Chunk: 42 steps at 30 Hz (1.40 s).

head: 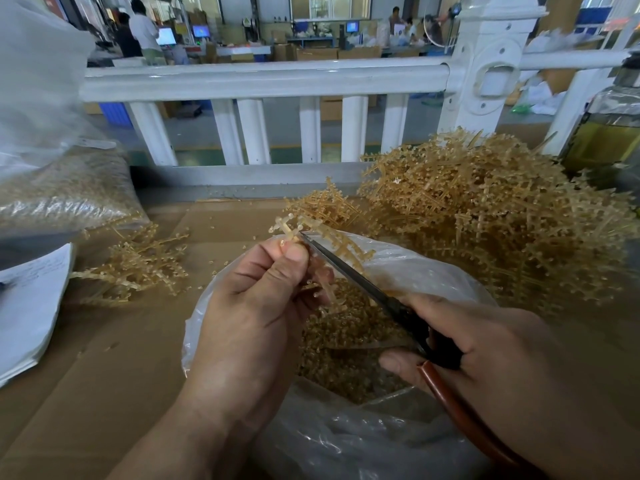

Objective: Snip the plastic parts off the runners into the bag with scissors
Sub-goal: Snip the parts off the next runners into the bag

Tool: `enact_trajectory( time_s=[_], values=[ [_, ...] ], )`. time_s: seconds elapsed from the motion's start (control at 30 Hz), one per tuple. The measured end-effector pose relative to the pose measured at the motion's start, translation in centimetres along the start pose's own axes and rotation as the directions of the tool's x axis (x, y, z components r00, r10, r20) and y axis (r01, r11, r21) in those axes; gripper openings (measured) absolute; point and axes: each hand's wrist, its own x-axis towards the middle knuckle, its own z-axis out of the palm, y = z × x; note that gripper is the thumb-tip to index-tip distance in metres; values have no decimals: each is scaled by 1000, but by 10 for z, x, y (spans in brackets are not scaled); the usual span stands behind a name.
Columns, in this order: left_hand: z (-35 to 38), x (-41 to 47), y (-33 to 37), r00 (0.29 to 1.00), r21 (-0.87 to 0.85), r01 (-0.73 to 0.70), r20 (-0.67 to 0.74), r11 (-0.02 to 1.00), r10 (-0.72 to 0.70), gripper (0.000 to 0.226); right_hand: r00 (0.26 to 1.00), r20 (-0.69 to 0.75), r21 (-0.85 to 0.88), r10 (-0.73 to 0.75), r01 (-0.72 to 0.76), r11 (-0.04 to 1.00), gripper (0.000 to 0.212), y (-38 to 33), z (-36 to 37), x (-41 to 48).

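Runner [286, 229]: pinched by left thumb and fingertips; top end pokes up past them, stem slanting down-right over the bag [433, 268].
Left hand [256, 299]: fingers curled, pinching runner.
Scissors [363, 282]: tip at runner, just right of thumb; blades slant back down-right; blade gap unclear.
Right hand [485, 344]: fingers wrapped round handles, nearer the body.
Bag: open under both hands, parts [346, 344] inside.
Pile [485, 220]: uncut runners, right, behind bag.

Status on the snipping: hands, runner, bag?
Left hand pinching runner over open bag. Right hand gripping scissors, tips at runner. Cut parts in bag. No obstruction seen.
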Motion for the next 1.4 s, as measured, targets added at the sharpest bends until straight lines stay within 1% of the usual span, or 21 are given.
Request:
enact_trajectory(
  time_s=[0.2, 0.3, 0.53, 0.63, 0.7, 0.8, 0.87, 0.97, 1.07, 1.17, 1.3, 1.4],
  values=[
    [1, -1, 1, 1000, 1, -5, -6, 1000, 5, 15, 1000, -3, -20, -3, 3, 1000, 56, 0, -1, 1],
    [1, 0, 1, 1000, 11, -8, -10, 1000, 8, 15, 999, 37, -47, -3, 5, 999, 56, -1, -4, 1],
    [2, 0, 2, 1000, 6, -18, -3, 1000, 18, 14, 999, 30, -43, 12, -11, 999, 60, 1, -3, 1],
    [2, 1, 4, 999, -24, -33, 16, 999, 33, 14, 998, 56, -11, 37, -36, 999, 61, 1, -3, 0],
    [1, 1, 5, 999, -28, -39, 19, 999, 40, 14, 995, 79, 14, 61, -62, 998, 67, 1, -2, 1],
    [0, 0, 3, 999, 4, -48, 25, 999, 48, 14, 992, 99, -12, 84, -83, 996, 81, 2, 0, 1],
    [0, 0, 2, 998, 22, -54, 29, 998, 54, 13, 989, 126, -16, 82, -81, 997, 79, 2, -1, 0],
    [0, -1, 3, 998, 41, -56, 44, 998, 54, 16, 991, 118, -20, 65, -63, 998, 76, 2, -3, 1],
    [0, -1, 3, 996, 50, -63, 65, 997, 60, 17, 992, 116, 30, 53, -57, 998, 64, 2, -2, 0],
    [1, -1, 2, 994, 75, -87, 77, 993, 82, 20, 997, 74, 49, 35, -39, 998, 62, 3, -1, -1],
    [1, -2, 2, 993, 73, -83, 87, 994, 77, 20, 999, 34, 48, 20, -21, 999, 51, 3, 0, -2],
    [1, -2, 3, 993, 63, -73, 95, 995, 67, 20, 1000, 11, 36, 17, -17, 999, 57, 4, 3, -2]
  ],
)
